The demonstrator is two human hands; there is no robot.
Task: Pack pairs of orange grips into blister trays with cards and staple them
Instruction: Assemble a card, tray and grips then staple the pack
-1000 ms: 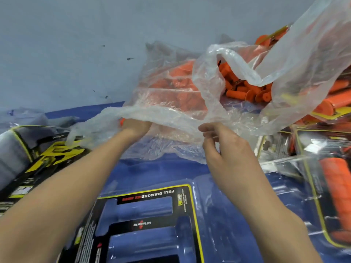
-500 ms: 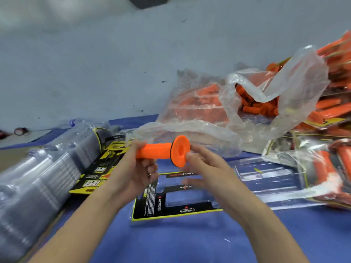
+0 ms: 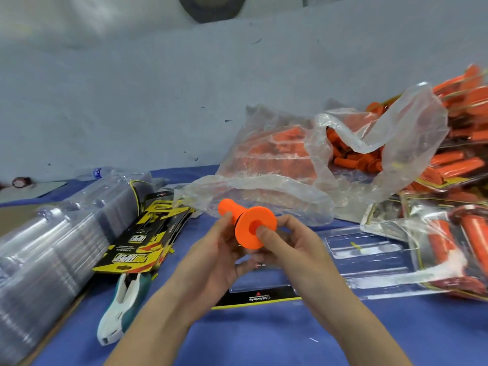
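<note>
— Well, one orange grip (image 3: 245, 236), held up over the table (image 3: 264, 336)!
— Yes, left hand (image 3: 216, 257) wraps its shaft, right hand (image 3: 290, 247) pinches the flange (thumb at the hole), above the card (image 3: 258, 297).

Grip (image 3: 248, 225): bright orange all over, flange and barrel alike.
Table cover (image 3: 264, 339): plain mid blue.
Wall (image 3: 132, 101): pale grey-blue with scattered dark specks.
Loose cards (image 3: 148, 239): black with yellow flashes, white lettering and a touch of red.
Card (image 3: 258, 298) under the clear tray (image 3: 369, 249): black, thin yellow border, small white print, red triangle.
Stapler (image 3: 121, 305): white body, teal handle.
Bags (image 3: 264, 159): cloudy clear film with orange showing through.
Stacked trays (image 3: 52, 247): colourless with a grey sheen.
Packed trays (image 3: 449, 233): orange inside, yellow-edged.
Bottle label (image 3: 97, 172): blue.
</note>
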